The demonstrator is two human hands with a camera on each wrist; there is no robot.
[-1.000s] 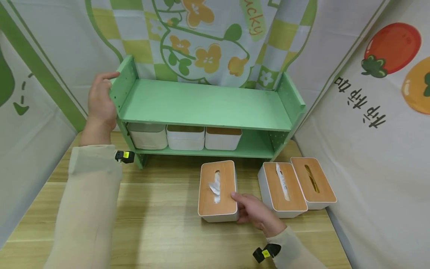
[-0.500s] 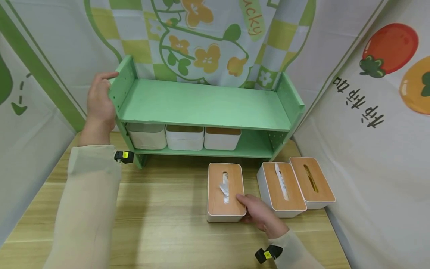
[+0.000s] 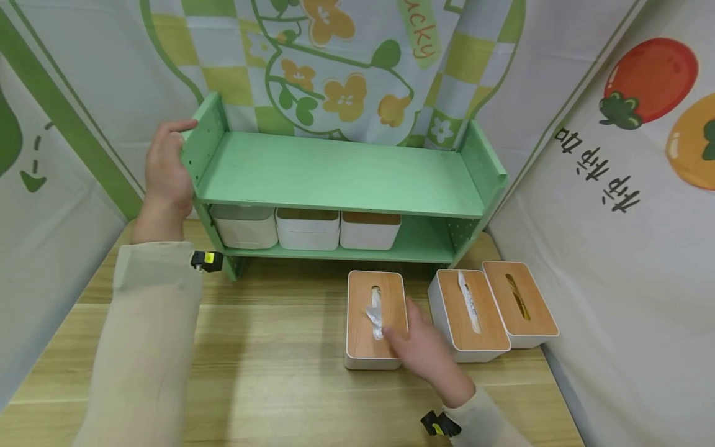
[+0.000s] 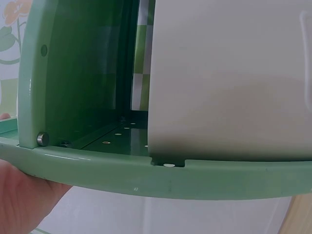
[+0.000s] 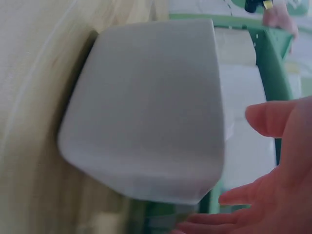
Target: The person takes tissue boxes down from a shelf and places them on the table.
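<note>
My left hand point(image 3: 167, 167) grips the upper left side panel of the green shelf point(image 3: 341, 171). In the left wrist view, part of this left hand point(image 4: 24, 195) lies along the outside of the panel, and a fingertip shows beyond it. On the table stands a white tissue box point(image 3: 374, 310) with a wooden lid and a tissue poking from its slot. My right hand point(image 3: 427, 347) is at its right side, thumb over the lid's edge. Seen from the right wrist, the thumb and fingers are spread apart beside the box's white wall point(image 5: 146, 102).
Two more wooden-lidded tissue boxes, one with a white packet in its slot point(image 3: 473, 310) and one with a gold slot point(image 3: 522, 301), stand side by side at the right. Several white boxes point(image 3: 309, 231) fill the lower shelf's left part. Printed cloth walls point(image 3: 614, 248) enclose the table.
The tissue box has shifted right and straightened with my right hand holding it. Now that hand has loosened from it, while the box stays put. My left hand has not moved.
</note>
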